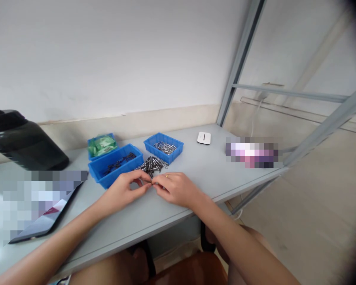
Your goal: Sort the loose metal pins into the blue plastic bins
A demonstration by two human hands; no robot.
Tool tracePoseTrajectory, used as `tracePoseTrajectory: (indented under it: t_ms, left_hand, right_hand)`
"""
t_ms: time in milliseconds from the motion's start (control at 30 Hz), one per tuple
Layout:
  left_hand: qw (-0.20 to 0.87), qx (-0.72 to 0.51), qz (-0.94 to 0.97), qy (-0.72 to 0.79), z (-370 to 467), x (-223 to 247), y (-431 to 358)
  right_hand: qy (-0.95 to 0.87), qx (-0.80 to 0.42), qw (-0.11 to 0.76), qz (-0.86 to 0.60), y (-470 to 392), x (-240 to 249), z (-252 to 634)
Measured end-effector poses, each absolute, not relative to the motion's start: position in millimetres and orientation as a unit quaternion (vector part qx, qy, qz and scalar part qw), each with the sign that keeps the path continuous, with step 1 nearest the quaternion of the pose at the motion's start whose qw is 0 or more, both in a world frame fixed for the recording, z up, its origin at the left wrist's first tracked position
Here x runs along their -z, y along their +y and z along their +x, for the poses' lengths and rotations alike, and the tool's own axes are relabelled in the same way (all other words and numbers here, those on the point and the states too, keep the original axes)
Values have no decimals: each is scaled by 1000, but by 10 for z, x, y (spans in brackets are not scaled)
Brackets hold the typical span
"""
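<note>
My left hand [129,189] and my right hand [173,187] meet fingertip to fingertip above the grey table. Both are closed in a pinch, and whatever sits between the fingertips is too small to make out. Just beyond them lies a loose pile of dark metal pieces [152,164]. Behind the pile, a blue bin [175,155] holds thin silvery pieces. To the left, a longer blue bin [109,181] contains dark screw-like pieces. A smaller blue bin [91,157] behind it has a green plastic bag [102,145] inside.
A large dark bottle [26,140] stands at the left, with a tablet-like device [52,221], partly blurred, before it. A small white box [204,138] lies at the back right. Near the right edge is a pixelated object [250,152]. A metal frame post [240,59] rises behind.
</note>
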State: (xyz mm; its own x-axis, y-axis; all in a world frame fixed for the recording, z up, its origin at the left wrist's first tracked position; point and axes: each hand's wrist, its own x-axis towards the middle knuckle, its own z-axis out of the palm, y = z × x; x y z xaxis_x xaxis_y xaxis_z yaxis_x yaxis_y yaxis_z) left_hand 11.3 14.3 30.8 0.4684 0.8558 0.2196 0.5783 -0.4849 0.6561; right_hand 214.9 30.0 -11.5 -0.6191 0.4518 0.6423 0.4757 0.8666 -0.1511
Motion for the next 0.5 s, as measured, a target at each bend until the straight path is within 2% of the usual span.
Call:
tracePoseTrajectory:
  t_ms: [333,500]
  left_hand:
    - [282,-299,788,459,79,-312,153]
    - [259,-288,794,468,89,-315,163]
  right_hand:
    - [-911,-22,324,-253,270,111,2169]
    - [-895,-14,353,-271,279,85,2166]
